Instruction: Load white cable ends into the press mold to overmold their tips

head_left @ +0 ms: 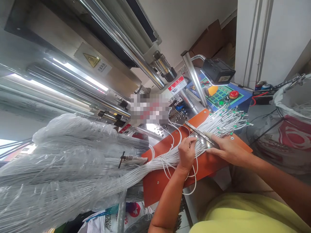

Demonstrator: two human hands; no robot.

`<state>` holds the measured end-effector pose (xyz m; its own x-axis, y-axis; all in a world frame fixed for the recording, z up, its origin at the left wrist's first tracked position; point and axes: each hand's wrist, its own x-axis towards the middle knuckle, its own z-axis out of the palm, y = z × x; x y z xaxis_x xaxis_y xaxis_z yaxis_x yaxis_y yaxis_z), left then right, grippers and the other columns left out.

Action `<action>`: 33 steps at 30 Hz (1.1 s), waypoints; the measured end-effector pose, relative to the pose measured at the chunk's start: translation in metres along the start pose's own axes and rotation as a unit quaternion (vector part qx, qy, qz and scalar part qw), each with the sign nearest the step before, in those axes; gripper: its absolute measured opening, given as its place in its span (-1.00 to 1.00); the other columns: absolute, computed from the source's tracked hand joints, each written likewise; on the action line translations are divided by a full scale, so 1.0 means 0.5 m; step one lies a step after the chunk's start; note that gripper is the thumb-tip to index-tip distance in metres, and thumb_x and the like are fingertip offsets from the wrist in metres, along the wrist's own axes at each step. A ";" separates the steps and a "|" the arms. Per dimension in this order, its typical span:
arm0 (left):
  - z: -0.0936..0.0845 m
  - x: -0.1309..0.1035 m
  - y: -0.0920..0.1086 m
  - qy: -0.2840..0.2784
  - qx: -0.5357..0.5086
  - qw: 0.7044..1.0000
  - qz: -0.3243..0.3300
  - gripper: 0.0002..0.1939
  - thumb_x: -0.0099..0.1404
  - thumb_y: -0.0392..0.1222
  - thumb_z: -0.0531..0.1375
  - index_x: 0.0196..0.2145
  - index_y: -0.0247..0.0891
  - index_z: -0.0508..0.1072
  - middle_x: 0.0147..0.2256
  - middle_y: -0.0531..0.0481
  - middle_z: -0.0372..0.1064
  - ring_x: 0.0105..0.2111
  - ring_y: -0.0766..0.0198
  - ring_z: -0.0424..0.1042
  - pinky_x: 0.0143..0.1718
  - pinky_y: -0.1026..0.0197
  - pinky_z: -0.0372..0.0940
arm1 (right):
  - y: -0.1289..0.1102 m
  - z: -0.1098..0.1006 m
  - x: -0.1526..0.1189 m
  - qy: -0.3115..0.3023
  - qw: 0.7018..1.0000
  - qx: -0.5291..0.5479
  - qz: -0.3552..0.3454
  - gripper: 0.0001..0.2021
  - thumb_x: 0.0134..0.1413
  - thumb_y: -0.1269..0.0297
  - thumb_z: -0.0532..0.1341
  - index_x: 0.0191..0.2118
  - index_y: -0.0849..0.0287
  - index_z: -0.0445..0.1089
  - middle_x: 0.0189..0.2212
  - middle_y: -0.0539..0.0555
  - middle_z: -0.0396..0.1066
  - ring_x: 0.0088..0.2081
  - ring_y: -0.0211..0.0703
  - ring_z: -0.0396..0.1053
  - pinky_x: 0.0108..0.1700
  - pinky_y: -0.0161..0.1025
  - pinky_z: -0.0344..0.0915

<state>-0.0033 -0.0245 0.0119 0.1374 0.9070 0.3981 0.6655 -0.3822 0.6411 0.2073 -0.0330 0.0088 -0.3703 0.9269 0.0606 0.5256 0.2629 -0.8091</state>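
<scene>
A long flat metal bar (pixel 200 133) lies slantwise over the bundle of thin white cables (pixel 167 157). My right hand (pixel 224 149) grips its near end between thumb and fingers. Just left of the bar, my left hand (pixel 186 153) is closed in a pinch above the cables; what its fingertips hold is too small to make out. Small shiny pieces (pixel 202 141) show between the two hands, beside the bar. At the right, the cables end in a spread of green and metal connectors (pixel 229 121). Loose cable loops (pixel 194 181) hang below my left wrist.
The cables lie on an orange work board (pixel 155 189) in front of a moulding machine (pixel 107 64). A blue control panel (pixel 218 97) with a red button stands behind. Plastic-wrapped cable bundles (pixel 60 168) fill the left, and a black lamp (pixel 217 71) overhangs the board.
</scene>
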 end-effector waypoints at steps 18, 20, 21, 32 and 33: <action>-0.061 0.028 0.006 -0.035 -0.106 0.985 -0.128 -0.78 0.30 -0.18 0.25 -0.10 -0.19 0.57 -0.26 -0.04 0.48 -0.21 0.23 0.45 -0.07 0.14 0.32 | 0.003 0.013 -0.001 -0.028 0.998 0.041 0.026 -0.33 0.24 0.01 0.10 0.40 0.08 0.02 0.16 0.18 0.39 0.20 0.12 0.31 0.13 0.03 0.31; -0.074 0.021 0.003 -0.052 -0.203 0.953 -0.218 -0.57 0.31 -0.10 0.25 0.12 -0.21 0.43 -0.34 0.00 0.46 -0.37 0.31 0.42 -0.21 0.20 0.34 | 0.006 0.014 -0.001 -0.024 0.999 0.045 0.018 -0.33 0.24 0.00 0.11 0.40 0.08 0.03 0.17 0.18 0.37 0.21 0.13 0.29 0.14 0.04 0.30; -0.077 0.015 0.003 -0.058 -0.260 0.928 -0.259 -0.47 0.30 -0.07 0.25 0.19 -0.22 0.34 -0.34 0.00 0.47 -0.41 0.34 0.41 -0.25 0.22 0.34 | 0.008 0.015 -0.001 -0.021 0.999 0.048 0.014 -0.33 0.23 0.00 0.11 0.40 0.07 0.03 0.17 0.18 0.38 0.20 0.14 0.30 0.14 0.04 0.31; -0.053 -0.011 -0.005 0.074 -0.344 0.886 -0.302 -0.69 0.26 -0.07 0.27 -0.18 -0.23 0.24 -0.12 -0.18 0.55 -0.36 0.29 0.56 -0.28 0.22 0.41 | 0.017 0.018 -0.003 -0.026 0.998 0.064 0.011 -0.38 0.23 -0.03 0.11 0.35 0.05 0.12 -0.11 0.13 0.55 -0.02 0.16 0.47 0.03 0.04 0.35; -0.053 -0.010 -0.011 0.081 -0.318 0.899 -0.292 -0.70 0.28 -0.06 0.25 -0.17 -0.24 0.25 -0.17 -0.16 0.56 -0.38 0.28 0.55 -0.31 0.22 0.41 | 0.016 0.017 -0.003 -0.025 0.998 0.065 0.011 -0.38 0.23 -0.03 0.11 0.34 0.05 0.14 -0.14 0.12 0.56 -0.03 0.16 0.48 0.02 0.03 0.35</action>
<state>-0.0272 -0.0314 0.0239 -0.2416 0.9679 -0.0698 0.0290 0.0791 0.9964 0.2054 -0.0345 -0.0028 -0.3985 0.9170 0.0149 0.4323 0.2022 -0.8787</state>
